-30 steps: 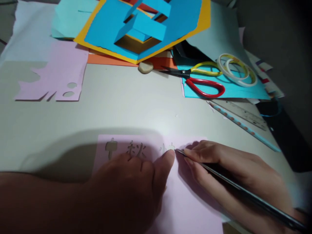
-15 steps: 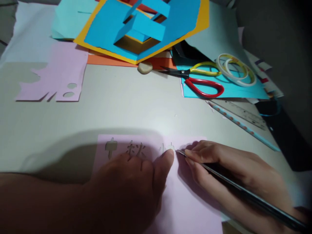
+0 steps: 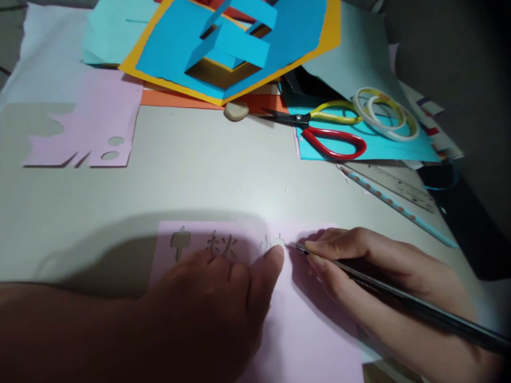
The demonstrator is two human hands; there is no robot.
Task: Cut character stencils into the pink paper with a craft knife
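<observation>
A pink sheet of paper (image 3: 319, 319) lies on the table under both hands, with cut-out Chinese characters along its top edge. My left hand (image 3: 215, 298) rests on the sheet, one digit pressing it down beside the rightmost cut-out; the other fingers are bent and partly hidden in shadow. Between the fingertips of my right hand (image 3: 371, 271) is a slim craft knife (image 3: 383, 290) with a dark handle. Its metal tip meets the paper just right of the left fingertip, and the exact contact is too small to make out.
Scissors (image 3: 335, 130) with yellow and red handles lie behind the hands, near tape rolls (image 3: 383, 114). A blue and yellow pop-up card (image 3: 235, 48) stands at the back, a small stone (image 3: 236, 111) before it. A pencil (image 3: 399, 207) and a pink scrap (image 3: 96, 117) flank the sheet.
My right hand has shifted slightly, and the knife's handle lies at a flatter slant. My left hand keeps its place on the paper. The whole view has drifted a little.
</observation>
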